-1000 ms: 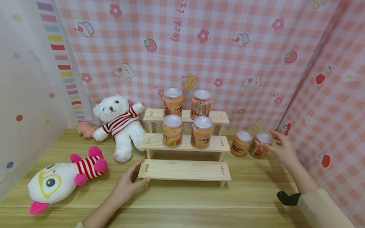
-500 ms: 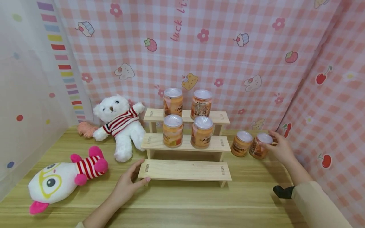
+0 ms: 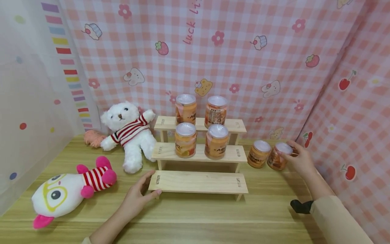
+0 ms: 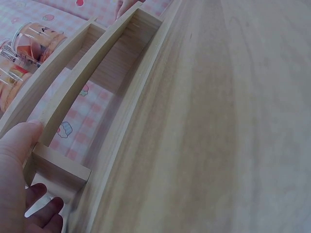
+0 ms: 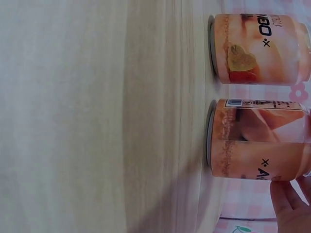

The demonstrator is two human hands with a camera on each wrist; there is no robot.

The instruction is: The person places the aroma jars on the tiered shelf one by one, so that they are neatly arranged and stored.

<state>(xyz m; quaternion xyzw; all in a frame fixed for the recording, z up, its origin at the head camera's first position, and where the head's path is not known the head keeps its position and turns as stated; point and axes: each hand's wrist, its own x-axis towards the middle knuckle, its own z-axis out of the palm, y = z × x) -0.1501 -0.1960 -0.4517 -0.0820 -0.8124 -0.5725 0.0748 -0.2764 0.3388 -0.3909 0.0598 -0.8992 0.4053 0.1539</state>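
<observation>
My left hand [image 3: 138, 196] grips the left end of the lowest step of a tiered wooden stand [image 3: 198, 182]. Its thumb lies along the front edge, and in the left wrist view the fingers [image 4: 46, 213] are curled near the stand's leg. At the right, my right hand [image 3: 301, 161] holds a can with an orange label [image 3: 276, 159], thumb in front and fingers behind. That can stands upright on the table, as the right wrist view shows. Close to its left is a matching can [image 3: 258, 156]. Several more such cans [image 3: 186, 142] occupy the middle and top steps.
A white teddy bear [image 3: 134, 135] leans left of the stand. In front of it lies a pink and white plush toy [image 3: 67, 195]. A checked cloth [image 3: 243, 67] hangs behind and along the right side of the wood-grain table [image 3: 213, 220].
My right forearm has shifted slightly left, while the hand stays at the same can. The left hand and the stand keep their places.
</observation>
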